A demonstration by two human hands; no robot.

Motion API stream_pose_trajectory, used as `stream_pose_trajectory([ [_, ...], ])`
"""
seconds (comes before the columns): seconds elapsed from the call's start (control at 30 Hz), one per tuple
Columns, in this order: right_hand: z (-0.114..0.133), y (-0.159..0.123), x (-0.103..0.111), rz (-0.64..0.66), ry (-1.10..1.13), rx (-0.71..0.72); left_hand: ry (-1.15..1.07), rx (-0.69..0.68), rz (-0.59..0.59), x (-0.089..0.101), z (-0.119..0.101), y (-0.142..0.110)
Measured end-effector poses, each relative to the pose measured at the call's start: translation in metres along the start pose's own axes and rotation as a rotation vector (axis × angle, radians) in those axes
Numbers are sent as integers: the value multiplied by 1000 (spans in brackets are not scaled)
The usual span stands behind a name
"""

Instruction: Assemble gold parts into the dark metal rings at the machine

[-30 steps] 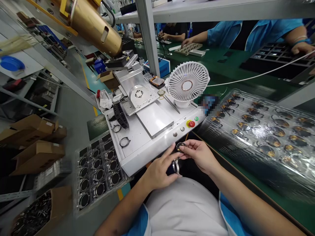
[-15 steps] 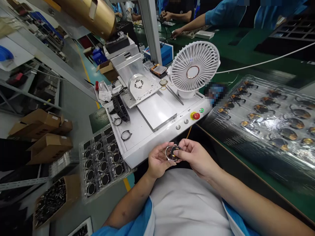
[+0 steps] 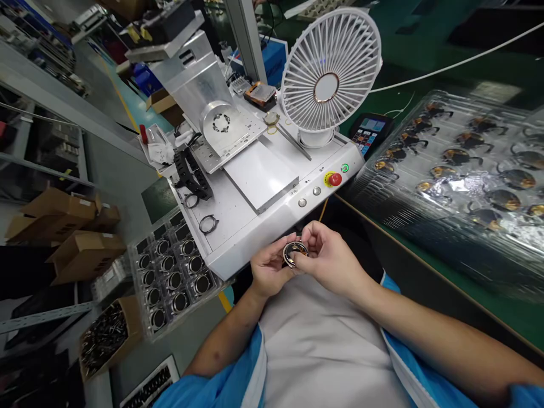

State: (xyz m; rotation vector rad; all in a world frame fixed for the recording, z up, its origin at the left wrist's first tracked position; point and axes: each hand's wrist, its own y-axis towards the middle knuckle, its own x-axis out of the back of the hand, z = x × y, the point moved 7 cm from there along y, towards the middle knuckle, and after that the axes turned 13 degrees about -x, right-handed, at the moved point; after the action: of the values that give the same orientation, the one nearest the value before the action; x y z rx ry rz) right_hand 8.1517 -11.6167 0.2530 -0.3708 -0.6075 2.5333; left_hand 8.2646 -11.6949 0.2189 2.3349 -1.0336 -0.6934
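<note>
In front of my body, my left hand [image 3: 271, 270] grips the silver rim of a round watch case [image 3: 286, 259] between thumb and fingers. My right hand [image 3: 332, 256] has its thumb on a round black display module [image 3: 293, 249] with gold-coloured patches, its fingers curled at the far side of the case. The module lies within the ring, but I cannot tell whether it is fully seated. Fingers cover the right part of both pieces. Past my hands stands a white bench machine [image 3: 242, 243] with a metal fixture [image 3: 221, 123].
Two dark rings [image 3: 208, 224] lie on the machine's left side. A white fan [image 3: 331, 73], tweezers [image 3: 297, 144] and a red emergency button [image 3: 335, 179] are farther right. Clear trays of dark round parts [image 3: 471, 187] fill the right; a tray of watch cases [image 3: 136, 294] is at left.
The black module, earlier overlapping the ring's right half, now lies within the ring. Both hands stay on the pieces. My view has tilted down, so the far co-workers are mostly out of sight.
</note>
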Motion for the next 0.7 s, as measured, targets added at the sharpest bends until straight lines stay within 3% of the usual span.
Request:
stream_pose_trajectory([
  [0.5, -9, 6, -2, 72, 66, -37, 80, 75, -27, 8, 6, -6],
  [0.7, -19, 14, -1, 177, 115, -182, 113, 53, -71, 11, 4, -7],
])
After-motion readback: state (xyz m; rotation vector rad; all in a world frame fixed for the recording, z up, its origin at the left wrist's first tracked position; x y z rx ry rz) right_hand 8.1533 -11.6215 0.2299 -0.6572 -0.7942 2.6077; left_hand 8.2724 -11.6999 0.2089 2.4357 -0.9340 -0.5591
